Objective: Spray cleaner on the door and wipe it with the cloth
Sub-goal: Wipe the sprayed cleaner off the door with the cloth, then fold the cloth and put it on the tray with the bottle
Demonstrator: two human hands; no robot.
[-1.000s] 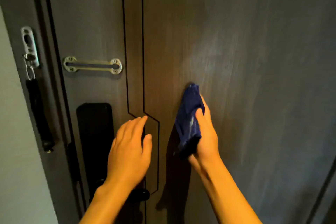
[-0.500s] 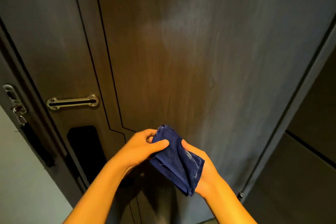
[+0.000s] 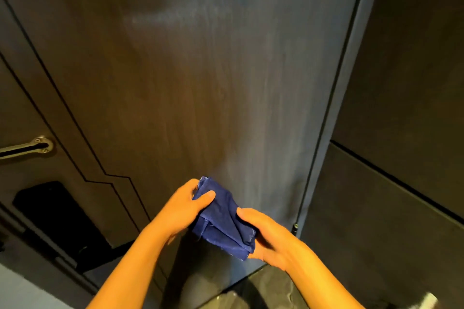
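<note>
A: Where do we locate the cloth (image 3: pixel 222 218)?

B: We find it folded, in front of the lower part of the door (image 3: pixel 200 70), between both hands.

A: Grip condition?

B: We see the left hand (image 3: pixel 184 211) pinching the upper end, thumb on top. The right hand (image 3: pixel 270 236) grasps the lower end.

A: Is it touching the door?

B: We cannot tell; it appears slightly clear.

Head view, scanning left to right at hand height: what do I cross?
Black lock panel → left hand → blue cloth → right hand → door hinge → dark wall panel.
</note>
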